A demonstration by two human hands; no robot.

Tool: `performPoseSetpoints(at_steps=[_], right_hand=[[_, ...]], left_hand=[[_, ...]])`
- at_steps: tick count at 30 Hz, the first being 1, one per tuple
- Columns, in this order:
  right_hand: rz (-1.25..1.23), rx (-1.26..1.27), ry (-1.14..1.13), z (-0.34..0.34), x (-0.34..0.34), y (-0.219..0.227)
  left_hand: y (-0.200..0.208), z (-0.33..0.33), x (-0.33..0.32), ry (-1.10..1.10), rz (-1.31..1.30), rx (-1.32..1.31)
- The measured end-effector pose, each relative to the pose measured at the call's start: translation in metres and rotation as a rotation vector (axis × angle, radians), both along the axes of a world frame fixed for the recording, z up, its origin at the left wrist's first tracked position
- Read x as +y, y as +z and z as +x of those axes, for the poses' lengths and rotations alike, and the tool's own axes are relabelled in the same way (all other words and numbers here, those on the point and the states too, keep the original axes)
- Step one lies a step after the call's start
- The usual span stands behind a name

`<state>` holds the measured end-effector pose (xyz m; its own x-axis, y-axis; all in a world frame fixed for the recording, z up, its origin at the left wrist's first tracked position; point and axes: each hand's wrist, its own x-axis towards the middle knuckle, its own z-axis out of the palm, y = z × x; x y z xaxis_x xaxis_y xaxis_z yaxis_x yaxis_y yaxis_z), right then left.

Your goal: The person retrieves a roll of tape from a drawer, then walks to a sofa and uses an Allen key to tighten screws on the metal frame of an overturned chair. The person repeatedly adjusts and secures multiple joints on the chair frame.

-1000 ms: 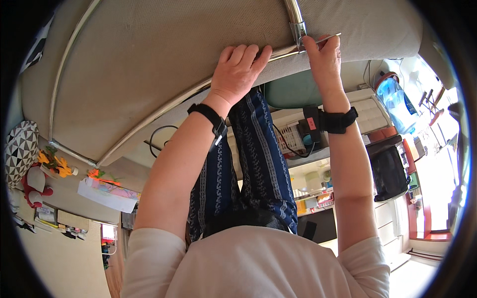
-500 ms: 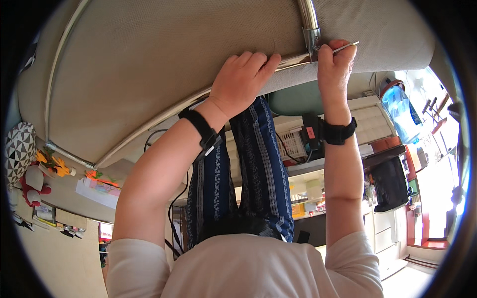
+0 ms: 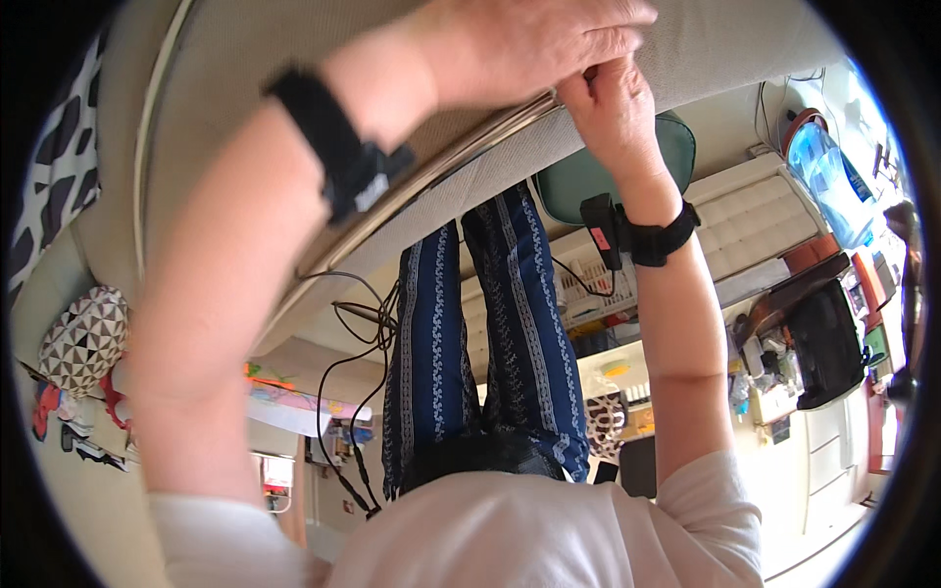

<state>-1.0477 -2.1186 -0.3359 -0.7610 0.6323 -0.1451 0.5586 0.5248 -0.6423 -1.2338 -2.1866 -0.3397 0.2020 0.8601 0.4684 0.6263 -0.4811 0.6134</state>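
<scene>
Across the upper middle reaches my left hand (image 3: 534,44), smeared by motion, its fingers stretching over the joint of the metal tube and meeting my right hand. I cannot tell what they touch or hold. My right hand (image 3: 616,113) is closed, thumb and fingers pressed together at the end of the chromed metal tube (image 3: 480,147). Whatever lies between its fingers is hidden, including the thin metal rod seen there earlier. The tube runs diagonally along the edge of a beige fabric-covered panel (image 3: 706,49). My hands cover the bracket at the tube joint.
A second bent tube (image 3: 147,127) runs along the panel's left part. Past my legs are a green rounded seat (image 3: 676,152), black cables (image 3: 328,402) and a white tufted bench (image 3: 750,216). A large blue water bottle (image 3: 833,191) and a black bag (image 3: 823,338) are at the right.
My left hand has left the tube and moved up and right to my right hand. The right hand has shifted slightly left and down in view; the thin rod no longer shows.
</scene>
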Motion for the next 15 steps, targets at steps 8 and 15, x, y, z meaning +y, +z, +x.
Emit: performPoseSetpoints(at_steps=[8, 15], right_hand=[[0.102, 0.016, -0.015, 0.017, -0.023, 0.002], [0.013, 0.041, -0.182, 0.023, -0.039, -0.001]], left_hand=[[0.015, -0.02, 0.065, -0.667, 0.226, 0.496], [0.015, -0.012, 0.073, -0.748, 0.233, 0.517]])
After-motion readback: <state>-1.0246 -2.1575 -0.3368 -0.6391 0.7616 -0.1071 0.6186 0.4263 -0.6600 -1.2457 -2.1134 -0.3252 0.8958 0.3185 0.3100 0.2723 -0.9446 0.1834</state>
